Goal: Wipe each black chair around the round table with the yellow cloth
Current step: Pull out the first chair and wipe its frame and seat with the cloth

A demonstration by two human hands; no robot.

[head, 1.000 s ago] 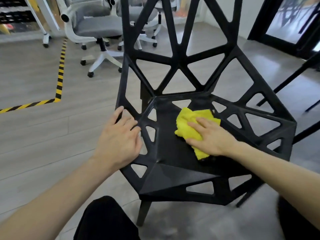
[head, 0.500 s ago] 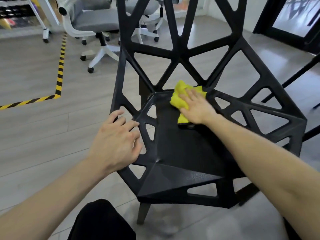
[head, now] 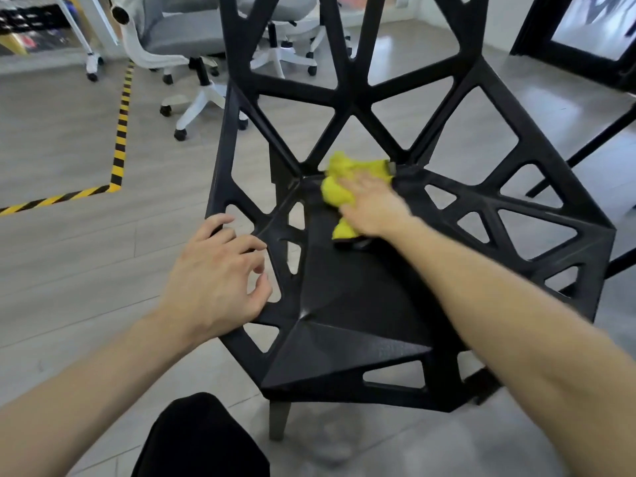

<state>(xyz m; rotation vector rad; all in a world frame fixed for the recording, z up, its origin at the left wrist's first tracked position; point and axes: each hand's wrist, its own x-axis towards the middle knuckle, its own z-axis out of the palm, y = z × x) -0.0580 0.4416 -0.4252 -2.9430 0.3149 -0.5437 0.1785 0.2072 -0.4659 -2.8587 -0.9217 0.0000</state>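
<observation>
Both hands are on the black chair [head: 361, 304] here. Right hand [head: 370, 204] is flat on top of the yellow cloth [head: 339, 187], fingers pretty much straight, pressing it down at the back of the seat right where it meets the backrest struts. It's a bit motion-blurred though. Cloth is bunched up and pokes out past the fingertips and below the palm. Left hand [head: 220, 277] sits well apart from the cloth, on the chair's left edge, fingers spread and curled over the frame bars, thumb against a strut. Grey office chairs [head: 186, 39] stand behind on the floor [head: 62, 139], next to yellow-black tape [head: 120, 132].
</observation>
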